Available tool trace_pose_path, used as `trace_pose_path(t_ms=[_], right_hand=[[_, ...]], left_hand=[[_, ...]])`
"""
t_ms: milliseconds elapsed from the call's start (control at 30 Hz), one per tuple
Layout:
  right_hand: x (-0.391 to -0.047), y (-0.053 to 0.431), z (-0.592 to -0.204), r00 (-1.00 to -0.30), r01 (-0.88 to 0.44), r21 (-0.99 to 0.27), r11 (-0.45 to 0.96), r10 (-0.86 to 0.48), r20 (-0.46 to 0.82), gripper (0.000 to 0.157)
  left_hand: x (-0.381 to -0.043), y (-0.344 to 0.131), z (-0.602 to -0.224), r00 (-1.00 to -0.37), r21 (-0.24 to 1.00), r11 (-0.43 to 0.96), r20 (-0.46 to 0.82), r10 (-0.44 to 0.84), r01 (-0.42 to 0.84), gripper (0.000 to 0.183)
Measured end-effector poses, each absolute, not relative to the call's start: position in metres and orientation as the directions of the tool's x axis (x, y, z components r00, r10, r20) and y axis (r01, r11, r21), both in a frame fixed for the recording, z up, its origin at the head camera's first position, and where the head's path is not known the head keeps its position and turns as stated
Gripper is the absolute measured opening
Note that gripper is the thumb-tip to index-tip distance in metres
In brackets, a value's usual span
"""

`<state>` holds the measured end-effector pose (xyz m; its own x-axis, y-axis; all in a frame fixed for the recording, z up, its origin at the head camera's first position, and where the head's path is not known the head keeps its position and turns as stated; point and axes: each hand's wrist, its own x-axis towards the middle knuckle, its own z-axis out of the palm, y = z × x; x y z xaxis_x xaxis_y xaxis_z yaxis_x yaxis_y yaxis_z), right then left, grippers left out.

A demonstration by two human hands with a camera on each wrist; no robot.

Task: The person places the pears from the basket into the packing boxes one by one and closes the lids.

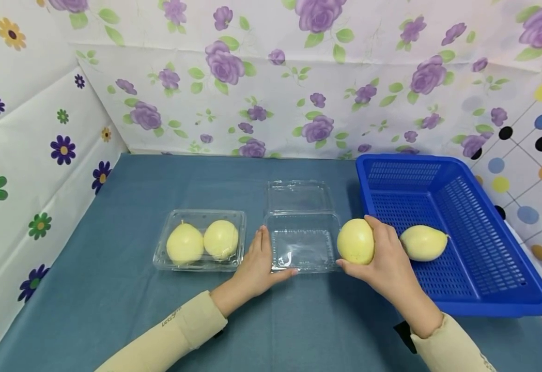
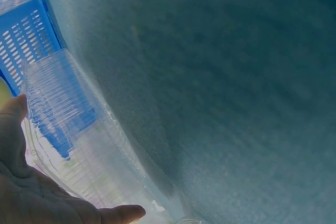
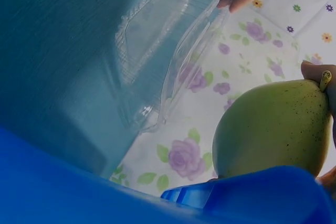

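- The right grip [image 1: 389, 261] holds one yellow pear [image 1: 355, 242], with the thumb on the near side and fingers on the far side.
- That pear looks lifted off the blue surface [image 1: 298, 330], between the open box [image 1: 304, 248] and the blue basket [image 1: 454, 307].
- The open box is at nine o'clock from the pear and right near it; I cannot tell if they touch.
- The long way of the box goes from nine to three o'clock, and its clear lid [image 1: 298, 197] lies open at twelve o'clock.
- The pear's stalk [image 3: 325, 80] shows beside the fingers in the right wrist view; the head view does not show the stalk.
- The left grip [image 1: 257, 266] is closer to the box: it is wide, with straight fingers by the nine o'clock side and the thumb by the six o'clock edge. It has no pear.
- At nine o'clock from the left grip sits another clear box [image 1: 205, 266] with two pears in it, and it looks closed.
- At three o'clock from the right grip, one more pear [image 1: 424, 243] lies on its side in the basket, its stalk pointing to three o'clock.
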<state>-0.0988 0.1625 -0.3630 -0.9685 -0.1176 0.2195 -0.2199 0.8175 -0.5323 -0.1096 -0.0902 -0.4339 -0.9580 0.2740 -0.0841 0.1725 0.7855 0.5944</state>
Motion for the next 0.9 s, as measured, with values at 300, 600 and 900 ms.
trace_pose_path(t_ms=[300,600,900], right_hand=[[-0.101,0.155,-0.369,-0.98,-0.189,-0.559,0.807,-0.119,0.159,0.096],[-0.101,0.149,-0.38,-0.978,-0.2,-0.563,0.802,-0.129,0.165,0.095],[-0.103,0.143,-0.386,-0.973,-0.212,-0.553,0.806,-0.122,0.196,0.095]], left_hand=[[-0.11,-0.091,-0.434,-0.957,0.594,0.786,-0.091,0.275,0.17,0.113],[-0.108,-0.09,-0.435,-0.958,0.595,0.785,-0.083,0.275,0.173,0.114],[-0.109,-0.09,-0.434,-0.96,0.589,0.789,-0.079,0.27,0.173,0.114]])
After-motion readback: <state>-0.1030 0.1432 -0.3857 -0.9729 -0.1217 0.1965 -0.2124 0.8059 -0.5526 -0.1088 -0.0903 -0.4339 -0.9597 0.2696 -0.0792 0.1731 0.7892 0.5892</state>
